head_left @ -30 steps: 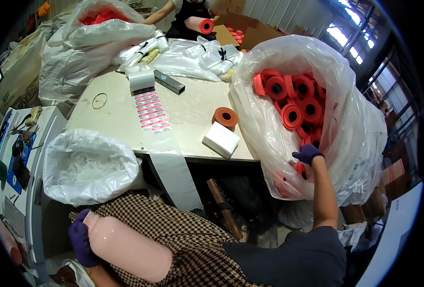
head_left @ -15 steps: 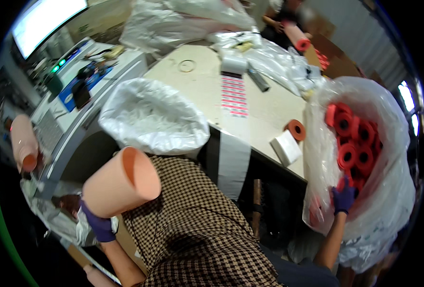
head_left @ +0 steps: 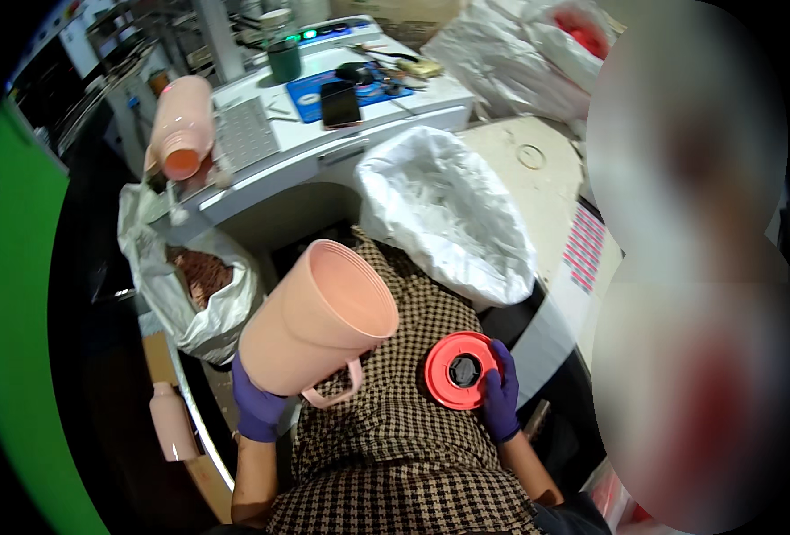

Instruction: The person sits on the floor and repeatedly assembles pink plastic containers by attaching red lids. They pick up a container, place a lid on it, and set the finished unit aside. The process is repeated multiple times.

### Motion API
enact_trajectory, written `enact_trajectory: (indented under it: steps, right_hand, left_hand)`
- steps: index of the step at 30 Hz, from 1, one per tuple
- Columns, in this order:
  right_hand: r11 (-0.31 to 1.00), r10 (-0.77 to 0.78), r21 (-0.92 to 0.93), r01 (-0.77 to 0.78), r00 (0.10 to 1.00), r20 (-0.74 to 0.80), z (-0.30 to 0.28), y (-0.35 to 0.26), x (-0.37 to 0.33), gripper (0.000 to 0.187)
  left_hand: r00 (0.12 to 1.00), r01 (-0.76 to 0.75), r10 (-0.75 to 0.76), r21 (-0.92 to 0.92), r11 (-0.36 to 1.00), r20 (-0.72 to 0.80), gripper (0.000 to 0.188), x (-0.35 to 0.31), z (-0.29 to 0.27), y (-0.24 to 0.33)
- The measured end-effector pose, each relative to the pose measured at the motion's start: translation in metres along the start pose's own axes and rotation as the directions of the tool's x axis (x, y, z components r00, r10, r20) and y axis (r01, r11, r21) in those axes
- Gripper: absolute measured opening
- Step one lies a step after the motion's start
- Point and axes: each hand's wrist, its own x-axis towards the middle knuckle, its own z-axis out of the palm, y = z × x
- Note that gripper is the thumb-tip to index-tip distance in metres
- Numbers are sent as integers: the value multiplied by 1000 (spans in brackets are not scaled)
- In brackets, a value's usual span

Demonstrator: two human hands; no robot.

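Note:
In a purple glove, my left hand (head_left: 258,408) is closed round the lower end of a large pale pink mug (head_left: 292,325), which is tilted with its open, ribbed mouth to the upper right. Its handle points down and to the right. My right hand (head_left: 502,401), gloved too, grips a round red lid (head_left: 441,374) by its right edge. A black piece fills the middle of that lid. Both things are over the checked cloth (head_left: 413,446) on my lap, apart from each other.
Beyond my lap is a white bag (head_left: 502,259) holding clear plastic. Another white bag (head_left: 158,294), with brown material inside, stands to the left. A pink bottle (head_left: 185,116) lies by a keyboard (head_left: 248,134); a phone (head_left: 339,102) rests nearby. Blur covers the right side.
The view has turned left. My right hand has come out of the clear bag of red lids with one lid, now over my lap. The mug has turned, showing its handle.

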Motion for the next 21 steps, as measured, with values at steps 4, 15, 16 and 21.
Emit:
enact_trajectory:
  steps: [4,15,16,21]
  right_hand:
    - [513,-539,-699,498,821,190,19,-37,1,44]
    - [954,-138,-271,130,990,-12,6,-71,31,61]
    - [995,-101,-18,100,993,-58,7,-80,44,62]
    - [908,-388,-174,380,921,-13,37,-95,69,62]
  left_hand:
    - [992,-122,122,350,929,23,63,-23,-21,-11]
    - [983,-167,122,401,901,134,39,-12,15,7]
    - [988,-121,80,350,929,131,37,-16,13,7]
    - [970,140,-154,86,986,186,32,-13,27,12]
